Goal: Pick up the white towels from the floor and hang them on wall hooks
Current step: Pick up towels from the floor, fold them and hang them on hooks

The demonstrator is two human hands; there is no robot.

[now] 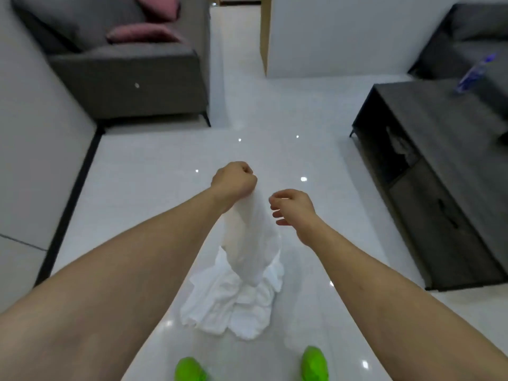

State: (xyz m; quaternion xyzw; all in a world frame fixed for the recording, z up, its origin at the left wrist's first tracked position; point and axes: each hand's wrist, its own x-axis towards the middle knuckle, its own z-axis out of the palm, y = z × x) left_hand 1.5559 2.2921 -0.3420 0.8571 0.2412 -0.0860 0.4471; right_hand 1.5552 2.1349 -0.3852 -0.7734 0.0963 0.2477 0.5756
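While the left hand (233, 178) grips it, the towel (247, 243) hangs beside the right hand (294, 213).

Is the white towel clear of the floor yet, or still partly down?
Partly down. The left hand grips the white cloth towel by its top, but its lower end lies bunched on the glossy white tile floor.

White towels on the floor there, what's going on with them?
A person's left hand grips one white towel by its top and holds it up, its lower end trailing into the towel heap on the glossy floor. The right hand hovers beside it, fingers loosely curled, holding nothing. No wall hooks are in view.
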